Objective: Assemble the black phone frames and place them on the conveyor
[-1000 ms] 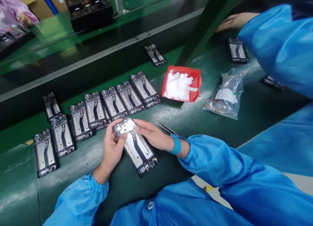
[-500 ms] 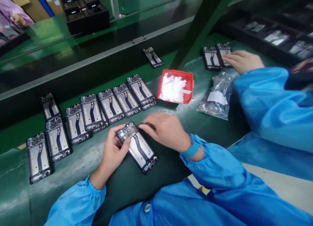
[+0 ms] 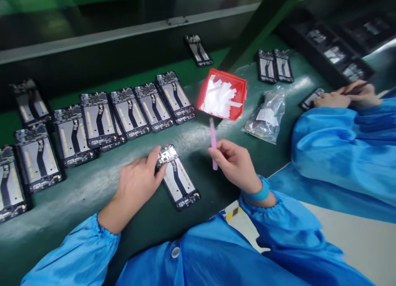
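One pink tool [image 3: 213, 139] is newly pinched in the right hand [image 3: 237, 164], its grip closed, seemingly ready near the coverless phone [image 3: 179, 183] at the frame's centre, its upper end clasped by the left hand [image 3: 134, 185].

The left arm [image 3: 74, 253] reaches up from the bottom left, and the left wrist [image 3: 113, 218] is bare. The left hand [image 3: 134, 185] lies low with its back up, thumb and pointing finger a little apart. The right arm [image 3: 293, 228] comes from the bottom right. The right hand [image 3: 239, 164] is up, with thumb and pointing finger pinching and the other fingers [image 3: 235, 159] curled in.
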The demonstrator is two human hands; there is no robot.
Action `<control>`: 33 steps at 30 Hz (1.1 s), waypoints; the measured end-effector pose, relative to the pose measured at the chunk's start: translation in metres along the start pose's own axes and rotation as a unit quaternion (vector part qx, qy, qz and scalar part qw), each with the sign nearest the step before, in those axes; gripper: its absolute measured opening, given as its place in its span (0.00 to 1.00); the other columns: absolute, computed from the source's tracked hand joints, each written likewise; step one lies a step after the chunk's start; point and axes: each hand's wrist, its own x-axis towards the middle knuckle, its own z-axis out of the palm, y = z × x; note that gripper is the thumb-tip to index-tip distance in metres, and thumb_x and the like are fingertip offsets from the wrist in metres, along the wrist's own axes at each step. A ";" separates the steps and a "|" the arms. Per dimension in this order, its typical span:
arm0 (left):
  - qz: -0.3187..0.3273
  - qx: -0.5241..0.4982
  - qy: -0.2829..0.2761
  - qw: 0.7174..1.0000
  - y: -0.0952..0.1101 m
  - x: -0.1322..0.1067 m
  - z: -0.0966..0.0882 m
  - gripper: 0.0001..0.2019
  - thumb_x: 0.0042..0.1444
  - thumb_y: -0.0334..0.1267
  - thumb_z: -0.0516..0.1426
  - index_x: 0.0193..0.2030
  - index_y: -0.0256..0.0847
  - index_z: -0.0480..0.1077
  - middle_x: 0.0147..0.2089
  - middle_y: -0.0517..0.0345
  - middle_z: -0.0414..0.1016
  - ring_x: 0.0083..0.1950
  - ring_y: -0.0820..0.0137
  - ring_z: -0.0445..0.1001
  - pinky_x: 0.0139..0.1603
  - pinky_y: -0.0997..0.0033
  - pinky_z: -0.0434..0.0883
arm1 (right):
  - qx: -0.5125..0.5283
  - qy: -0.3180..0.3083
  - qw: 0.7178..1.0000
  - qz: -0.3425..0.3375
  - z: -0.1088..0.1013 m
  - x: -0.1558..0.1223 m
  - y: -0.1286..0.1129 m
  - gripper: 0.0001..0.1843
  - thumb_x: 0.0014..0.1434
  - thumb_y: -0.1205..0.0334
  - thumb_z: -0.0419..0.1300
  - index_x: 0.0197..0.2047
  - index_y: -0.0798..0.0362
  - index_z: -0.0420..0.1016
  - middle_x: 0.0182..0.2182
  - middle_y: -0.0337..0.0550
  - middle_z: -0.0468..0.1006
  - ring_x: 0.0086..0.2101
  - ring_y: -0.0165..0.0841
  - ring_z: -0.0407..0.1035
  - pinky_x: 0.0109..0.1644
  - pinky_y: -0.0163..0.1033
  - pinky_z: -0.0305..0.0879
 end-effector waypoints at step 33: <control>0.213 0.009 -0.032 0.977 0.005 0.000 -0.007 0.16 0.69 0.37 0.56 0.59 0.38 0.76 0.65 0.45 0.75 0.68 0.47 0.71 0.68 0.42 0.70 | -0.046 -0.082 0.970 -0.226 0.050 0.016 0.000 0.06 0.72 0.66 0.56 0.44 0.53 0.76 0.37 0.41 0.82 0.38 0.32 0.77 0.47 0.36 0.73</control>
